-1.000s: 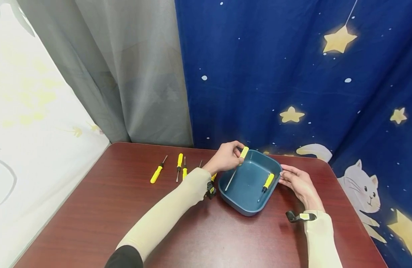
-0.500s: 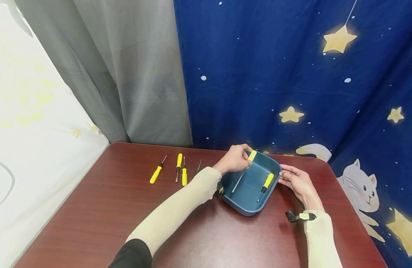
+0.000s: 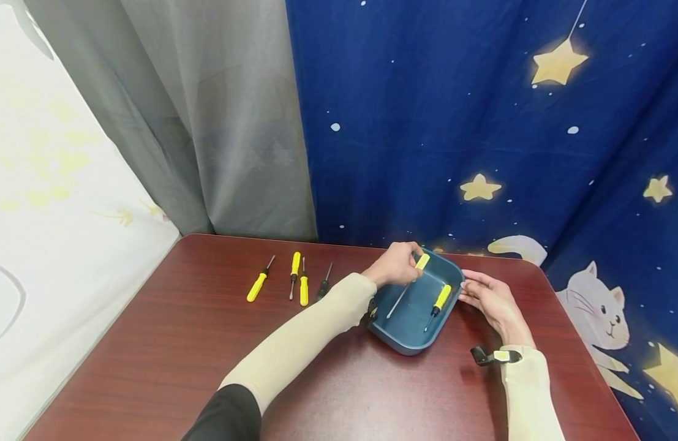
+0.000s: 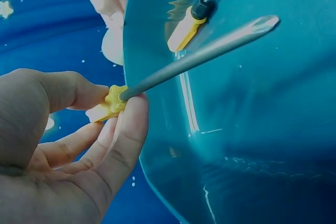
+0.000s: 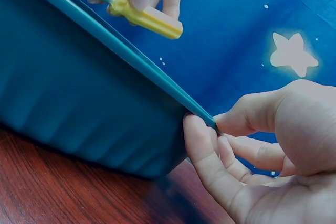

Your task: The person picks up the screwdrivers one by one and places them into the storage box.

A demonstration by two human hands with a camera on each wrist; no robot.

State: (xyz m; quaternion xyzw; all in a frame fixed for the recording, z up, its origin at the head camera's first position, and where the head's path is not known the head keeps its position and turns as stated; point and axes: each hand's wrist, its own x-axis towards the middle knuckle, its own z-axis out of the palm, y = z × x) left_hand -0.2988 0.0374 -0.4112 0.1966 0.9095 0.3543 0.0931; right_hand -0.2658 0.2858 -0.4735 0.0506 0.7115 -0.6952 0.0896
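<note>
My left hand pinches the yellow handle of a long screwdriver between thumb and fingers. The screwdriver hangs slanted over the inside of a blue plastic basin, its bare metal tip pointing down toward the near left part. Inside the basin, on the right, lies a shorter screwdriver with a yellow handle and black collar. At the basin's right side my right hand pinches the rim between thumb and fingers, as the right wrist view shows up close.
Left of the basin, several screwdrivers lie on the red-brown table, among them a yellow one farthest left and a dark-handled one partly behind the left sleeve. A blue star-patterned curtain hangs just past the table's back edge.
My left hand has carried the long screwdriver rightward and slightly nearer over the basin. The dark-handled screwdriver on the table shows more now. The right hand keeps its place on the rim.
</note>
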